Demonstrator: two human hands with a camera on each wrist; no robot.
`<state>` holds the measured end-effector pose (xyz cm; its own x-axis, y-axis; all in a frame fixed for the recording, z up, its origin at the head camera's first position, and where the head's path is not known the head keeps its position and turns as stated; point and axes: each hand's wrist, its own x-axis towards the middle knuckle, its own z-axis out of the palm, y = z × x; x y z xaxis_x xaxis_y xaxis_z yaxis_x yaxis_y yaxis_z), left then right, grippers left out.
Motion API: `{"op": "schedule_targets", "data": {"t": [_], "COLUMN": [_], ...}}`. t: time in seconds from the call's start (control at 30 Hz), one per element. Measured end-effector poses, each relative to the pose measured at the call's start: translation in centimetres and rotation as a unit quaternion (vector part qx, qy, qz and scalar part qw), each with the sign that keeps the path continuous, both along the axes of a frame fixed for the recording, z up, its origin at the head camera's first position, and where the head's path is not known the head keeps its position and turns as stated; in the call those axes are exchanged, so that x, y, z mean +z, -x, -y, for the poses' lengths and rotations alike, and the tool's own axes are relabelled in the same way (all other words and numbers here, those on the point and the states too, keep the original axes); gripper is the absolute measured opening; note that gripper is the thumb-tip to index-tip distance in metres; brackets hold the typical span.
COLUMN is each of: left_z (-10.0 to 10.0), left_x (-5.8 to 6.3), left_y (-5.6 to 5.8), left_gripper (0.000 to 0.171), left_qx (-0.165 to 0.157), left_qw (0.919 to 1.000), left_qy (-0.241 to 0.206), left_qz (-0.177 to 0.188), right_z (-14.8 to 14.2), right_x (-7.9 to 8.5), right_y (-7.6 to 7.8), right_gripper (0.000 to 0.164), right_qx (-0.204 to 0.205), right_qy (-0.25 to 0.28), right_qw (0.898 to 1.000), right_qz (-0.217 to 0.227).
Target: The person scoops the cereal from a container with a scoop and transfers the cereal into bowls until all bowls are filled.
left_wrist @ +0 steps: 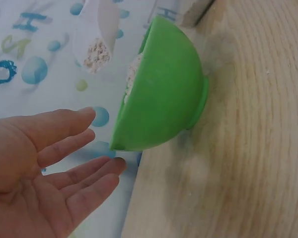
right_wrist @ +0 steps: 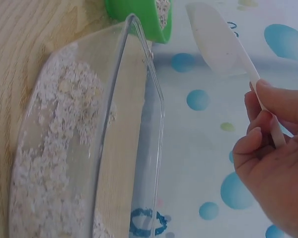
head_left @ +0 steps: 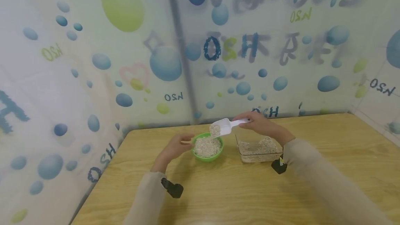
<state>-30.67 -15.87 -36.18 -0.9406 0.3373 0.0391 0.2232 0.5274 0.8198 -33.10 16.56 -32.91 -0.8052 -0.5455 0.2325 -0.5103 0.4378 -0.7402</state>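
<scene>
A white scoop [head_left: 225,126] with oat flakes at its lip is tilted over the green bowl [head_left: 207,158], its handle gripped by my right hand [head_left: 257,123]. In the right wrist view, the fingers and thumb curl round that handle. The bowl holds a heap of oat flakes [head_left: 207,147]. Beside its left side my left hand [head_left: 176,147] is held with fingers extended, just apart from the rim in the left wrist view. Below my right hand stands a clear rectangular container [head_left: 260,158] with more oat flakes inside.
Everything stands on a wood-grain table [head_left: 218,193]. Behind it and to the left hangs a pale sheet [head_left: 140,79] printed with blue and green dots. Dark straps with small devices [head_left: 175,188] sit on both wrists.
</scene>
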Motion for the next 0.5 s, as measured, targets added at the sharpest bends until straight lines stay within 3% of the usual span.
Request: {"op": "schedule_targets", "data": {"t": [0.2,0.5], "left_z": [0.0,0.2], "left_x": [-0.9,-1.6], "left_y": [0.3,0.3], "left_gripper": [0.040,0.041], "left_qx": [-0.014,0.000], "left_qw": [0.9999,0.9995], "left_qy": [-0.009,-0.014], "left_qz": [-0.003,0.028], "right_z": [1.7,3.2], "right_x": [-0.4,-0.9], "right_y": [0.9,1.3], "right_gripper": [0.027,0.024], "right_qx": [0.008,-0.003], "right_qy": [0.017,0.006], "right_qw": [1.000,1.000], "right_qz": [-0.014,-0.014]}}
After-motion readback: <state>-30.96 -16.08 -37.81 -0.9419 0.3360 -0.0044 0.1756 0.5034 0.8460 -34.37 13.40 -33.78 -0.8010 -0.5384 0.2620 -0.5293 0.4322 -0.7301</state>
